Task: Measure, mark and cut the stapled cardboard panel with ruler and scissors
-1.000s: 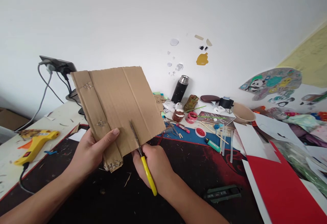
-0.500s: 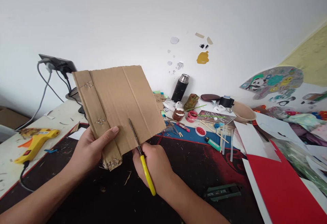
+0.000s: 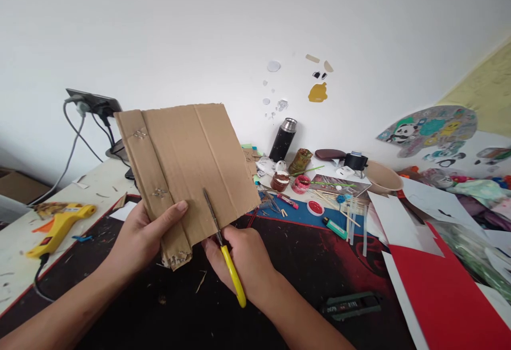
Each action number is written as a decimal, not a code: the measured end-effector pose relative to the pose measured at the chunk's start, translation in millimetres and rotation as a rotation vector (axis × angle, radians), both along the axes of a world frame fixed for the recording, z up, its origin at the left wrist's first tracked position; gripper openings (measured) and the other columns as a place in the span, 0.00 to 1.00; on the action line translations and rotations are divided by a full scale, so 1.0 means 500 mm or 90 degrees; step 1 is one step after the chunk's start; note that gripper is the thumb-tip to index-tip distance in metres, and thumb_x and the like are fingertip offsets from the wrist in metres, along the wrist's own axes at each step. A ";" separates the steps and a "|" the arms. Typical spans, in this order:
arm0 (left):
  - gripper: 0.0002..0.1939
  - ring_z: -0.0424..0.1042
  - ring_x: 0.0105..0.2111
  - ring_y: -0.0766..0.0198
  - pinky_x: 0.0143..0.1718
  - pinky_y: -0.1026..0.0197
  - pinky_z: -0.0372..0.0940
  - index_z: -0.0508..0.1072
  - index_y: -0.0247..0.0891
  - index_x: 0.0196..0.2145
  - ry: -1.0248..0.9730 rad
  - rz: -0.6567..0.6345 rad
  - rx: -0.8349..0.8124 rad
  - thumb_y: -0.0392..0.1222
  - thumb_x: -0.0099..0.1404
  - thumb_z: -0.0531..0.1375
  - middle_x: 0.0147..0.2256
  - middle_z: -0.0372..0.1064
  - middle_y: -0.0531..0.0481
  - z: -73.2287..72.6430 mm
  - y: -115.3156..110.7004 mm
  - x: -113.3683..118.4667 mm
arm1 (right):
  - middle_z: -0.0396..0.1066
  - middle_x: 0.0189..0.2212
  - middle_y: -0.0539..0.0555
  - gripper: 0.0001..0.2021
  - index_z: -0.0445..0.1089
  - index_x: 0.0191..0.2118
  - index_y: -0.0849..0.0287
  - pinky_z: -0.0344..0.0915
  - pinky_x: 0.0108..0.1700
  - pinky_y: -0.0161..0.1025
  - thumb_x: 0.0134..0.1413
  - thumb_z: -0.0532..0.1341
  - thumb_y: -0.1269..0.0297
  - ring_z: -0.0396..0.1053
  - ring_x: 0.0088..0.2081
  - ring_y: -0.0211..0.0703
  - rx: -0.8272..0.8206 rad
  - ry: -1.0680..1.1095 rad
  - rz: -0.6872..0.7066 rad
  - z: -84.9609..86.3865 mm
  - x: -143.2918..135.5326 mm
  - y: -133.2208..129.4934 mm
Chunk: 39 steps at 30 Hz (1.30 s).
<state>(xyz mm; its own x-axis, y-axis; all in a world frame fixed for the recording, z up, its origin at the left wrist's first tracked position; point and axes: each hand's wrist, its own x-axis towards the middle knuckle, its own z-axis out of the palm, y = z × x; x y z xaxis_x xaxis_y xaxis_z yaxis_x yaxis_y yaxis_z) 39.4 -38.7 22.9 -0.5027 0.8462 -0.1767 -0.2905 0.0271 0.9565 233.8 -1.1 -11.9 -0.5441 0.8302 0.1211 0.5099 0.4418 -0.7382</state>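
A piece of corrugated cardboard [image 3: 187, 153] is held up over the dark mat, with a folded strip and metal staples along its left side. My left hand [image 3: 138, 241] grips its lower left corner, thumb on the near face and fingers hidden behind. In my right hand [image 3: 243, 259] are scissors with yellow handles [image 3: 233, 275]. One blade lies across the near face of the cardboard, rising from the lower edge; the other blade is hidden behind the sheet.
On the left lies a yellow hot glue gun [image 3: 59, 227] with its cord. A utility knife [image 3: 351, 305] rests on the mat at right, near red card [image 3: 447, 291]. Farther back stand a black thermos [image 3: 283, 141], paint jars [image 3: 300, 183] and a green lighter [image 3: 335, 227].
The view has shifted slightly, so everything sits a little lower and to the right. Both hands keep their grips, and the scissors stay at about the same place on the cardboard.
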 end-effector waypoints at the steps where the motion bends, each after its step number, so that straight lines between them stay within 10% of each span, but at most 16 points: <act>1: 0.39 0.89 0.37 0.39 0.34 0.49 0.85 0.81 0.40 0.47 0.004 -0.004 0.001 0.56 0.40 0.86 0.41 0.89 0.39 -0.001 0.000 -0.002 | 0.85 0.31 0.56 0.09 0.80 0.35 0.55 0.67 0.34 0.36 0.67 0.71 0.58 0.84 0.33 0.49 -0.008 0.008 0.014 0.006 0.003 0.000; 12: 0.37 0.87 0.29 0.42 0.27 0.51 0.83 0.82 0.37 0.45 0.022 -0.058 -0.002 0.57 0.42 0.85 0.39 0.88 0.37 -0.005 0.004 -0.020 | 0.85 0.31 0.54 0.27 0.83 0.46 0.58 0.70 0.34 0.35 0.55 0.78 0.38 0.83 0.30 0.46 -0.161 0.059 0.081 0.027 0.019 0.006; 39: 0.40 0.88 0.32 0.41 0.22 0.54 0.81 0.81 0.38 0.42 0.017 -0.059 -0.051 0.62 0.36 0.85 0.38 0.88 0.38 0.005 0.000 -0.001 | 0.88 0.42 0.57 0.08 0.84 0.46 0.53 0.71 0.44 0.40 0.66 0.71 0.58 0.86 0.45 0.56 -0.037 -0.055 0.041 0.013 -0.005 -0.005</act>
<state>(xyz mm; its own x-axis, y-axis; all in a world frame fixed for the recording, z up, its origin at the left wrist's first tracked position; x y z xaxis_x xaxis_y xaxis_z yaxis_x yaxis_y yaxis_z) 39.1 -38.5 25.4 -0.4285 0.8729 -0.2335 -0.2578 0.1296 0.9575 231.4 -3.7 -5.4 -0.6024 0.7978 0.0239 0.5450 0.4331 -0.7180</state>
